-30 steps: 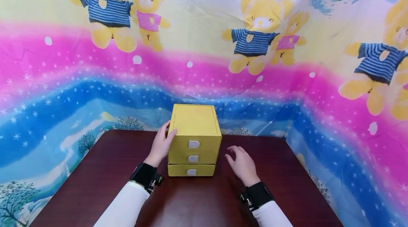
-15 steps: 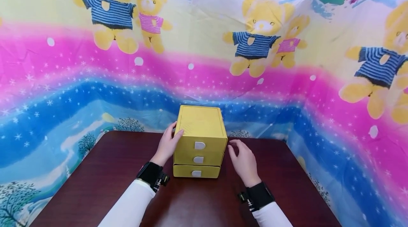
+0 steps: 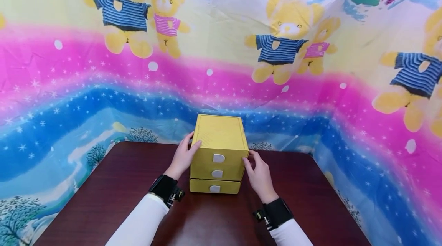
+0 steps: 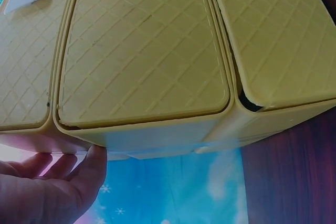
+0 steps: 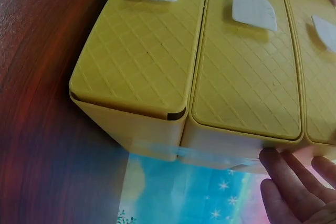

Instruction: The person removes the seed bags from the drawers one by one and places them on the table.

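A small yellow drawer unit (image 3: 221, 132) stands upright on the table, with three drawers stacked and a white pull tab on each. The bottom drawer (image 3: 215, 186) sits slightly proud of the two above. My left hand (image 3: 181, 157) lies against the unit's left side, thumb by the top front edge. In the left wrist view that hand's fingers (image 4: 86, 169) touch the side wall. On the opposite side my right hand (image 3: 260, 176) has its fingertips at the right wall. Some right fingers (image 5: 286, 174) show against the side in the right wrist view.
The dark red-brown table (image 3: 210, 223) has rounded back corners. A cloth backdrop (image 3: 221, 38) printed with bears and snow hangs behind it and along the sides. Each wrist wears a black strap with a small camera (image 3: 272, 213).
The drawer unit has shifted right in the head view, with the left hand staying on its side. My right hand has moved in to its right wall. The head view has also shifted slightly.
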`<state>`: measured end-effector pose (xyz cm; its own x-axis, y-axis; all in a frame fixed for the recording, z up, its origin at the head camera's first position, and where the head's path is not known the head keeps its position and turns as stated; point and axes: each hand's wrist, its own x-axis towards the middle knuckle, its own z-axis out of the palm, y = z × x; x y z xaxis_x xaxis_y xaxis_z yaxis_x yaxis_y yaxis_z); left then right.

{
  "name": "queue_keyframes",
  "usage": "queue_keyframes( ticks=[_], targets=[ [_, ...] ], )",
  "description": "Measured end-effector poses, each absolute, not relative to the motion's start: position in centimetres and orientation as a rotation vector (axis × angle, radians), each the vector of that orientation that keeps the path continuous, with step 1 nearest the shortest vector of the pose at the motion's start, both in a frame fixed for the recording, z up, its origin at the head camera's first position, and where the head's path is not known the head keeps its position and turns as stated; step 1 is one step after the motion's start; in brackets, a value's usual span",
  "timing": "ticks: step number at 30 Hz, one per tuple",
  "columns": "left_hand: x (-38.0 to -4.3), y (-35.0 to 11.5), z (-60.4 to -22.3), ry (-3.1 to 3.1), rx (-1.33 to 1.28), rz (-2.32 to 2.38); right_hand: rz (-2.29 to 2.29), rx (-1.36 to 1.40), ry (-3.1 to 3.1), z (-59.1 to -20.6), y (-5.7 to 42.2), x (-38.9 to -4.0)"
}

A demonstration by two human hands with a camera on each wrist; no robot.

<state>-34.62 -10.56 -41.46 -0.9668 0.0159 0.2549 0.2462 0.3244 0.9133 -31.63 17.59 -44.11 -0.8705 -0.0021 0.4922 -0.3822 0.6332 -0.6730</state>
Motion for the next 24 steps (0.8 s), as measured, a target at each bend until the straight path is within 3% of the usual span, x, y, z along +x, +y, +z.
queue_keyframes(
  ticks=[24],
  targets=[
    [-36.7,-10.8,-41.8,-2.373,-0.245,-1.74,1.199,0.294,-2.387,-44.3,17.1,-33.6]
  ],
)
